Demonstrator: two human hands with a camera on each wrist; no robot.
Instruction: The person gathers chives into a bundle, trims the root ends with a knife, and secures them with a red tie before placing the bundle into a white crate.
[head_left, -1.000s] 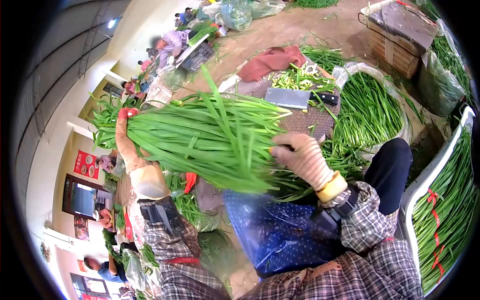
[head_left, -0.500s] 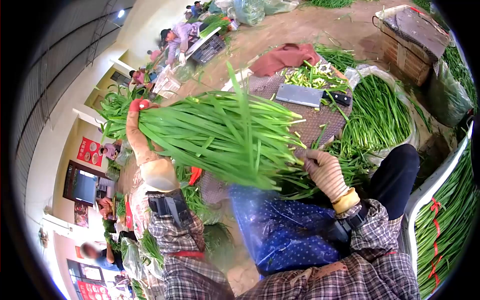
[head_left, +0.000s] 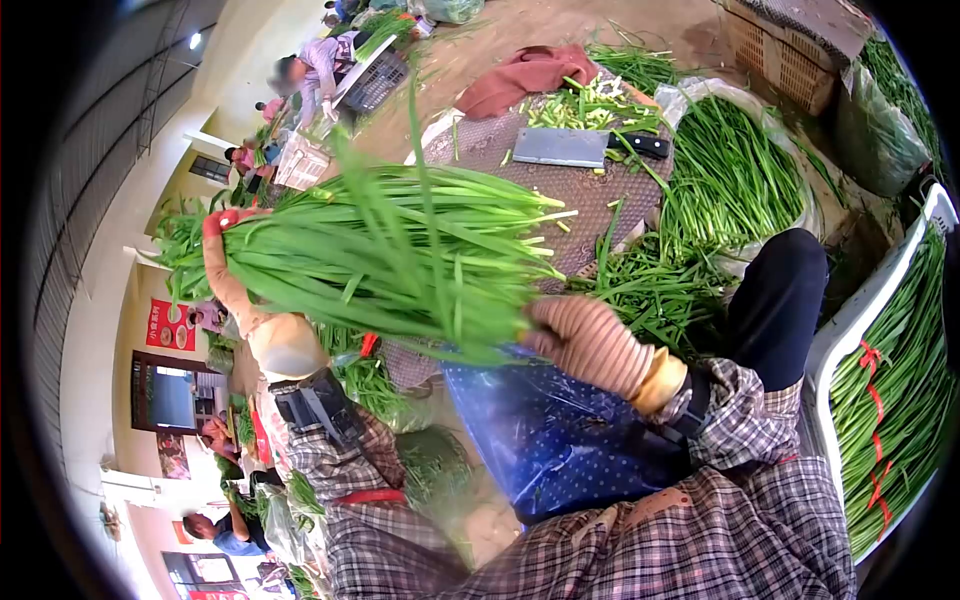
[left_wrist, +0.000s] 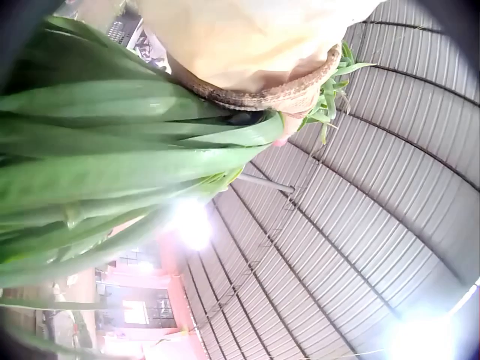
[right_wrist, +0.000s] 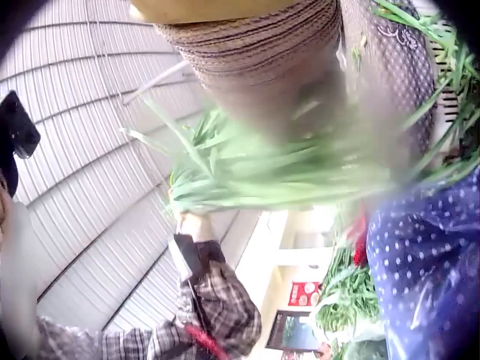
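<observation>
A large bunch of garlic chives (head_left: 370,255) lies sideways in the air, leafy tips left and pale cut stems right. My left hand (head_left: 220,245), with red fingertips showing, grips it near the leafy end. In the left wrist view the broad green leaves (left_wrist: 127,161) run out from under that hand. My right hand (head_left: 595,340), in a striped knit glove, pinches at the lower stem ends with curled fingers, blurred. Several loose leaves stick up across the bunch. Below it, a blue dotted plastic apron (head_left: 570,440) covers my lap.
A cleaver (head_left: 560,147) lies on a padded round surface (head_left: 480,150) beside pale stem trimmings (head_left: 575,108) and a reddish cloth (head_left: 525,80). More chives fill a lined container (head_left: 730,180) and a white tub (head_left: 825,390) at right. People work at the far left.
The bunch and both hands moved slightly right in view, then back left. My right hand now reaches further over the lower stem ends. Leaves across the bunch have shifted and blurred.
</observation>
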